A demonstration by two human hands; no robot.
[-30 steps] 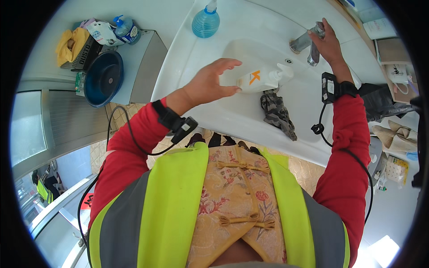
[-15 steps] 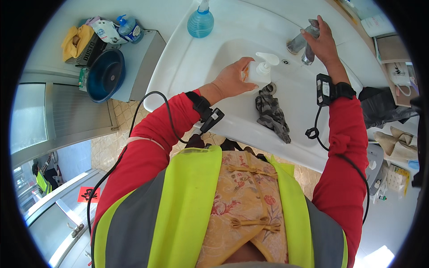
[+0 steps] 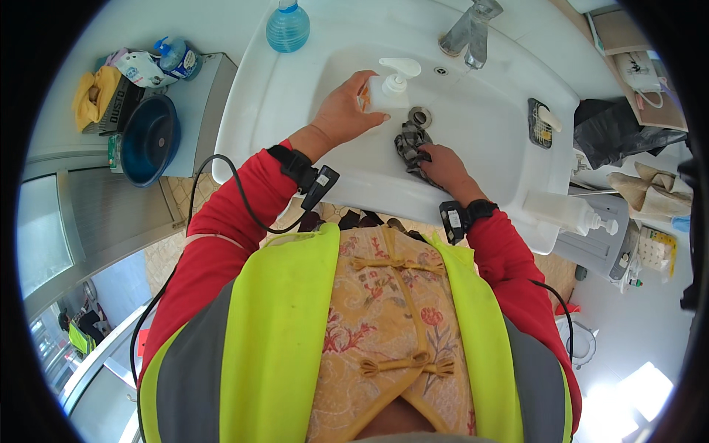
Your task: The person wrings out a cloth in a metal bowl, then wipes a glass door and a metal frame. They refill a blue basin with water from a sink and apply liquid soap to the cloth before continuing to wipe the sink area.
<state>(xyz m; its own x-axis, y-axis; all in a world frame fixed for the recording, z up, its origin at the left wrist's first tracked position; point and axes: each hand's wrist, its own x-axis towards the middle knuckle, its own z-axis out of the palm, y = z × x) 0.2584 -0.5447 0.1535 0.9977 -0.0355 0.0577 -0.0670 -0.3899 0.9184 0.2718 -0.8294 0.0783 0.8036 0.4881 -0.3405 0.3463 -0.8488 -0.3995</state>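
Note:
My left hand [image 3: 336,114] is wrapped around a white pump bottle [image 3: 389,92] over the basin of the white sink [image 3: 251,118]. The bottle stands upright, its nozzle toward the upper right. Down in the basin my right hand [image 3: 445,168] grips a grey camouflage-patterned cloth [image 3: 408,148], fingers closed on its near end. The cloth lies bunched just below the round drain [image 3: 419,117]. Above the basin's far edge rises the metal faucet [image 3: 470,35], with no hand on it.
A blue ribbed bottle [image 3: 287,28] stands at the sink's far left. On the right rim are a soap dish [image 3: 540,122] and a second pump bottle [image 3: 557,212], lying on its side. Left of the sink, a dark blue basin [image 3: 150,140] sits on a cabinet.
My right hand has left the faucet and come down to the cloth, which is now bunched nearer the drain. My left hand keeps hold of the pump bottle. The whole view has shifted.

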